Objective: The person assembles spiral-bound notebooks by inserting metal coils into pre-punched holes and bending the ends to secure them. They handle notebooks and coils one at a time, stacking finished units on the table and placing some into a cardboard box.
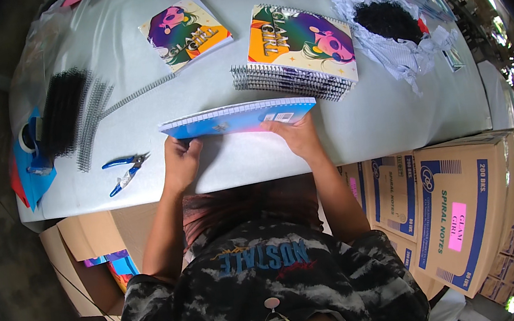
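Note:
Both hands hold up a blue-and-pink notebook (239, 121), its punched edge on top and its cover facing me. My left hand (182, 160) grips the lower left corner, thumb against the cover. My right hand (295, 133) clasps the right end, its thumb beside a white label. No coil can be made out along the punched edge. To the left, blue-handled pliers (126, 170) lie with handles spread. Beyond the notebook is a stack of spiral notebooks (301, 46) with illustrated covers; an illustrated pad of the same design (185, 33) lies left of it.
Black coils (65, 110) and grey metal coils (88, 120) lie at the left, beside a tape dispenser (33, 143). One long coil (140, 93) extends toward the pad. Crumpled paper (378, 49) holds black tangled strands (387, 21). Cartons (462, 212) stand below the table at right.

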A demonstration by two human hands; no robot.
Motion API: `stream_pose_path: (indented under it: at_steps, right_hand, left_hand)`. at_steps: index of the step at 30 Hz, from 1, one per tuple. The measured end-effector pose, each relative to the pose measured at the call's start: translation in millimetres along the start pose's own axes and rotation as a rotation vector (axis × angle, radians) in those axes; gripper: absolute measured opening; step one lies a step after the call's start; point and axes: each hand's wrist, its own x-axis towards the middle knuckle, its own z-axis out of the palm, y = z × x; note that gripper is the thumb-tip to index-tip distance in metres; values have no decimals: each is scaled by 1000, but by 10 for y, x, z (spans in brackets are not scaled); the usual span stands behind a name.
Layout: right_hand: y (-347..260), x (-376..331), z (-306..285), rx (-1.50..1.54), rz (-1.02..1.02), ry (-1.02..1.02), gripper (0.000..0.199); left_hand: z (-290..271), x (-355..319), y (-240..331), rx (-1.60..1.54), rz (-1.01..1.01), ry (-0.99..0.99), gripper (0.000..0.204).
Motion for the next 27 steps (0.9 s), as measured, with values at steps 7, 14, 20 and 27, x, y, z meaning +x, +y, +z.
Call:
stream_pose_path:
  at_steps: [7, 14, 20, 27]
  right_hand:
    - [-211, 62, -142, -22, -59, -165, 26]
    - [-325, 52, 11, -46, -247, -76, 26]
    - [-270, 143, -39, -71, -242, -37, 26]
    - [-316, 113, 0, -131, -278, -52, 25]
  left_hand:
    - [-445, 660, 281, 1133, 456, 156, 35]
    - [-656, 768, 524, 632, 235, -27, 25]
    - [-662, 521, 956, 265, 189, -241, 31]
    - [-643, 585, 889, 323, 165, -193, 33]
